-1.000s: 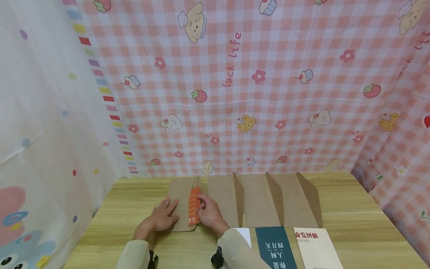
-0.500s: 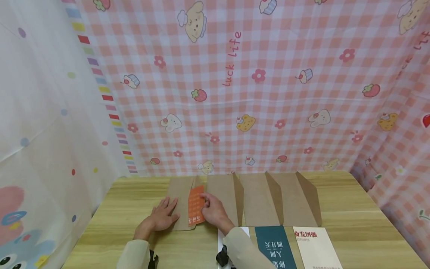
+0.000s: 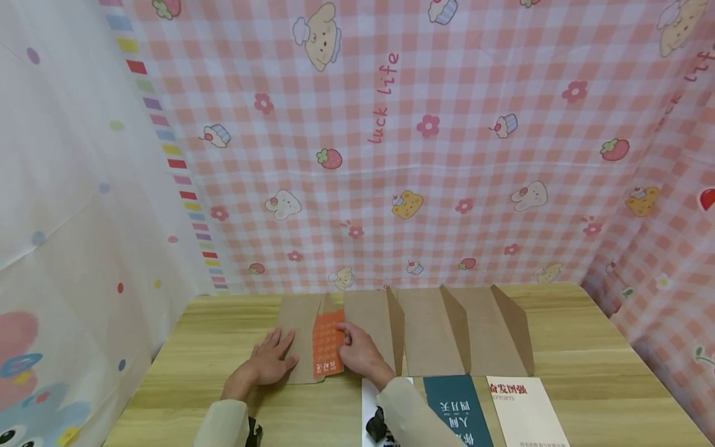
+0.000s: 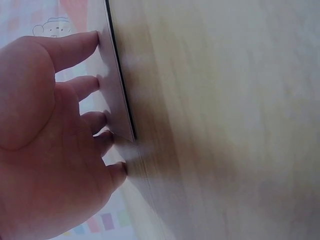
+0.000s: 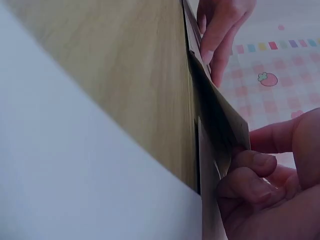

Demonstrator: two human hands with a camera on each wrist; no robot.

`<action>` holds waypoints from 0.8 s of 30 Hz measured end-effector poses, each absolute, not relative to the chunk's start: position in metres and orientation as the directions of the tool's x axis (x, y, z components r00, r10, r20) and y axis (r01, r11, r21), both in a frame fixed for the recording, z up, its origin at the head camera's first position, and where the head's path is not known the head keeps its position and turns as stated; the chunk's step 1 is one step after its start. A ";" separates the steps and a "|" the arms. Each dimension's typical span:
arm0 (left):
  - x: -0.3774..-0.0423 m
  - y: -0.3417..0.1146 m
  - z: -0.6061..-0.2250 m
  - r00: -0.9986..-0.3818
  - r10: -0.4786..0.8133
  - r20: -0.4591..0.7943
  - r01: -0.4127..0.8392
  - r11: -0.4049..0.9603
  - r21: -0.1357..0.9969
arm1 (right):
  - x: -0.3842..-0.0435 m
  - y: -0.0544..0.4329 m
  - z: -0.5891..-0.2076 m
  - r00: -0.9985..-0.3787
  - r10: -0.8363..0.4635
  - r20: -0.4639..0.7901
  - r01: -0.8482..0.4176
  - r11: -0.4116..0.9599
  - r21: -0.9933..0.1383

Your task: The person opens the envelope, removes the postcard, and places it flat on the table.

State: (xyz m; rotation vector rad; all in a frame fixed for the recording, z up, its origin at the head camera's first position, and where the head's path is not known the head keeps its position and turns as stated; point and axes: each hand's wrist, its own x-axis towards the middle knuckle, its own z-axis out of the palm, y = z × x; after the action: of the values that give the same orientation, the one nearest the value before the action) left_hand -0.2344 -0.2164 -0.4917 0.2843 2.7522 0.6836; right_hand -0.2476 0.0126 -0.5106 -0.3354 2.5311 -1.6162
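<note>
At the left end of a row of brown paper envelopes lies one envelope (image 3: pixel 298 335), with an orange card (image 3: pixel 327 347) partly sticking out of its right side. My left hand (image 3: pixel 269 362) presses on that envelope, fingers spread; in the left wrist view the fingertips (image 4: pixel 96 82) touch its surface. The card's right edge is pinched between thumb and index finger of my right hand (image 3: pixel 362 354). In the right wrist view, the right hand's fingers (image 5: pixel 250 182) curl at the card's raised edge. The card's left part is hidden inside the envelope.
Three more envelopes with flaps opened to the right (image 3: pixel 365 323) stand in line beside it. In front of them lie a white card (image 3: pixel 368 397), partly under the right forearm, a dark teal card (image 3: pixel 454 403) and a cream card (image 3: pixel 527 410). A checked cloth (image 3: pixel 447 174) hangs behind the table.
The right hand has moved to the right with the orange card, and more of the card shows outside the envelope. My left hand stays on the envelope.
</note>
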 end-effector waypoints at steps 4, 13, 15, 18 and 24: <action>-0.234 -0.216 -0.492 -0.938 0.256 -0.232 0.119 0.871 0.477 | -0.249 0.015 -0.512 -0.965 -0.261 0.020 -0.132 0.416 -0.900; -0.233 -0.215 -0.490 -0.937 0.258 -0.234 0.123 0.873 0.471 | -0.247 0.021 -0.509 -0.966 -0.257 -0.037 -0.070 0.396 -0.916; -0.233 -0.215 -0.491 -0.937 0.260 -0.234 0.123 0.872 0.474 | -0.247 0.022 -0.508 -0.965 -0.261 -0.035 -0.073 0.393 -0.917; -0.234 -0.216 -0.493 -0.937 0.263 -0.228 0.124 0.864 0.487 | -0.248 0.024 -0.508 -0.963 -0.269 -0.030 -0.082 0.393 -0.916; -0.236 -0.219 -0.499 -0.936 0.271 -0.227 0.133 0.865 0.483 | -0.247 0.027 -0.508 -0.960 -0.279 -0.018 -0.095 0.387 -0.917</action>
State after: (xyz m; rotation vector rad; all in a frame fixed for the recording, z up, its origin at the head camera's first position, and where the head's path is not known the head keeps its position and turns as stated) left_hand -0.2364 -0.2190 -0.4990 0.3047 2.7510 0.6829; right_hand -0.2466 0.0273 -0.5083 -0.3365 2.4709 -1.6165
